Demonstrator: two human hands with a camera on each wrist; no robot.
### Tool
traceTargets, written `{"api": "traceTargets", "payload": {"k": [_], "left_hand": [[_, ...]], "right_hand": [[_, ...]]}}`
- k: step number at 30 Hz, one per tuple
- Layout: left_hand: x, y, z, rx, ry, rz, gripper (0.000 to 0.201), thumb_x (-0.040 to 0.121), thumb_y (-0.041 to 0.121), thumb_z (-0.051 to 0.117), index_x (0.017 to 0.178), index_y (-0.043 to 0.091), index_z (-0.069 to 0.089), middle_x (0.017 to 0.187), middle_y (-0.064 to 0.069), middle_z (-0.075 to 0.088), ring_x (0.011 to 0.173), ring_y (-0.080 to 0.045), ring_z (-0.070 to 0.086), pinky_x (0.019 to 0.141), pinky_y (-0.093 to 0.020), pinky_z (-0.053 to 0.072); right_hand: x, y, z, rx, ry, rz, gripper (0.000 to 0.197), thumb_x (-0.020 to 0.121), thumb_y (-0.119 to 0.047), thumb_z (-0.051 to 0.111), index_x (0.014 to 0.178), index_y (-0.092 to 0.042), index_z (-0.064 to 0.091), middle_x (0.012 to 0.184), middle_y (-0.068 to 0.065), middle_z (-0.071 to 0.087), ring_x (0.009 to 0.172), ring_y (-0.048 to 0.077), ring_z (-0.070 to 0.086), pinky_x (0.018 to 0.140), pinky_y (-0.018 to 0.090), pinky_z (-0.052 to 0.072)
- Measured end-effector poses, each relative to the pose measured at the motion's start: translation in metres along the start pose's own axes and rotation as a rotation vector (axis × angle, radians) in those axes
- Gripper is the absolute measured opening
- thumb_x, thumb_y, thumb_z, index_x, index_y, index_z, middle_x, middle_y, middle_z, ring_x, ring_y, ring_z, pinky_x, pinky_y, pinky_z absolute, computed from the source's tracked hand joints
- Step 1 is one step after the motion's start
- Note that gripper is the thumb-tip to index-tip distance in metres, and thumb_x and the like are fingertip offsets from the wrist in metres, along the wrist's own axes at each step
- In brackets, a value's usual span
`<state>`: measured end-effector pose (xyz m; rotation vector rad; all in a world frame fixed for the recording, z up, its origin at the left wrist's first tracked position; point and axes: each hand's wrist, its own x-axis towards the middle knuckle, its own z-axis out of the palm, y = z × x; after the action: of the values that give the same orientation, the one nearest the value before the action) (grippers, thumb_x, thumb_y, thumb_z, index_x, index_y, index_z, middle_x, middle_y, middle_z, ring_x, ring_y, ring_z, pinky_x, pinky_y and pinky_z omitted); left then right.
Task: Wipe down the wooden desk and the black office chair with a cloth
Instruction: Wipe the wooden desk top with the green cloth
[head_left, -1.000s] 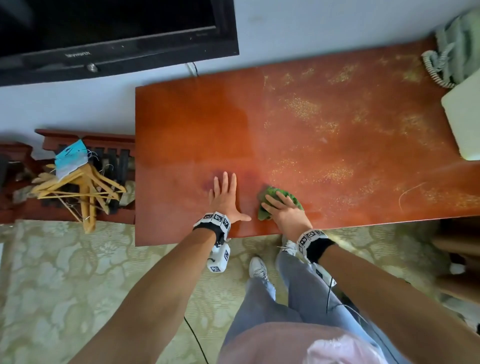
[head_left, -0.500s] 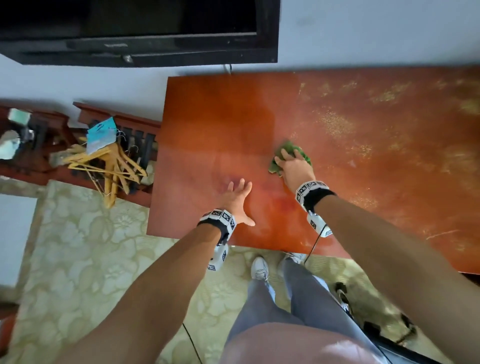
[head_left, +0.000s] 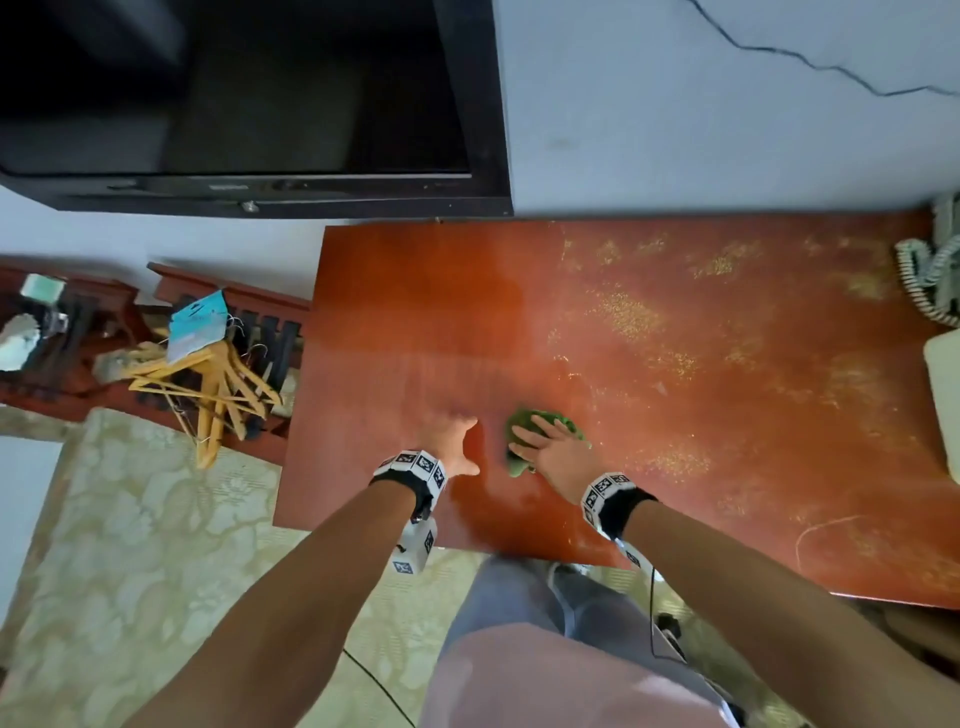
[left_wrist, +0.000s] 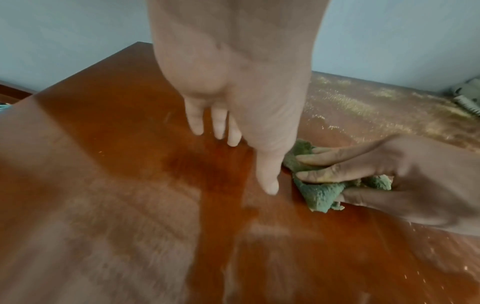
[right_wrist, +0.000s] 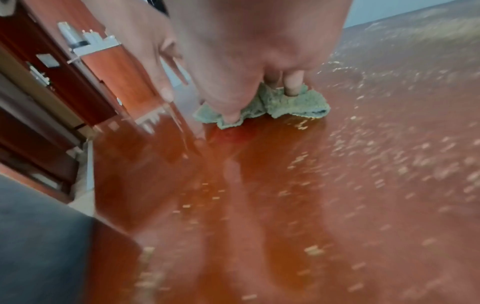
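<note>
Reddish wood is filling the scene: the desk (head_left: 675, 364) is being leaned on and wiped near its front edge. On it, the right hand (head_left: 553, 452) is being pressed flat, its fingers (left_wrist: 324, 176) stretched nearly straight over a crumpled green cloth (head_left: 524, 423), while the thumb is being tucked against the cloth's near edge. Just beside it, the left hand (head_left: 452, 441) is being rested open on the bare wood, fingers spread and extended. Yellowish dust is being shown across the desk's right part. Wooden hangers (head_left: 208, 384) are lying off the desk's left end, and a dark television (head_left: 234, 104) is mounted above.
</note>
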<state>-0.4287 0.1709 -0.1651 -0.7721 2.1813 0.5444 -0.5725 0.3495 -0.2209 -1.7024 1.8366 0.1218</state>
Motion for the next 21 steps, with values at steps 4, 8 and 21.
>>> {"api": "traceTargets", "payload": {"k": [4, 8, 21], "left_hand": [[0.031, 0.008, -0.032, 0.012, 0.166, 0.039, 0.12, 0.078, 0.046, 0.087, 0.165, 0.016, 0.01, 0.172, -0.008, 0.006, 0.159, -0.033, 0.007, 0.127, -0.051, 0.017], [0.074, 0.011, -0.061, 0.091, 0.158, -0.01, 0.149, 0.065, 0.058, 0.092, 0.163, 0.019, -0.012, 0.172, -0.009, -0.014, 0.158, -0.037, -0.007, 0.127, -0.059, 0.014], [0.107, -0.002, -0.06, 0.021, 0.117, 0.039, 0.155, 0.061, 0.053, 0.095, 0.162, 0.027, -0.019, 0.169, 0.0, -0.027, 0.157, -0.034, -0.017, 0.125, -0.057, 0.009]], "right_hand": [[0.011, 0.03, -0.024, -0.019, 0.082, -0.048, 0.074, 0.098, -0.007, 0.059, 0.158, -0.038, 0.029, 0.169, -0.013, 0.01, 0.158, 0.026, 0.005, 0.124, 0.048, 0.002], [0.054, 0.078, -0.047, 0.009, 0.111, 0.12, 0.065, 0.1, -0.015, 0.058, 0.156, -0.039, 0.034, 0.169, -0.011, 0.02, 0.157, 0.028, 0.014, 0.126, 0.056, 0.02], [0.192, 0.178, -0.183, 0.15, 0.334, 0.349, 0.044, 0.107, -0.022, 0.05, 0.15, -0.028, 0.05, 0.165, -0.002, 0.034, 0.153, 0.037, 0.024, 0.123, 0.056, 0.025]]}}
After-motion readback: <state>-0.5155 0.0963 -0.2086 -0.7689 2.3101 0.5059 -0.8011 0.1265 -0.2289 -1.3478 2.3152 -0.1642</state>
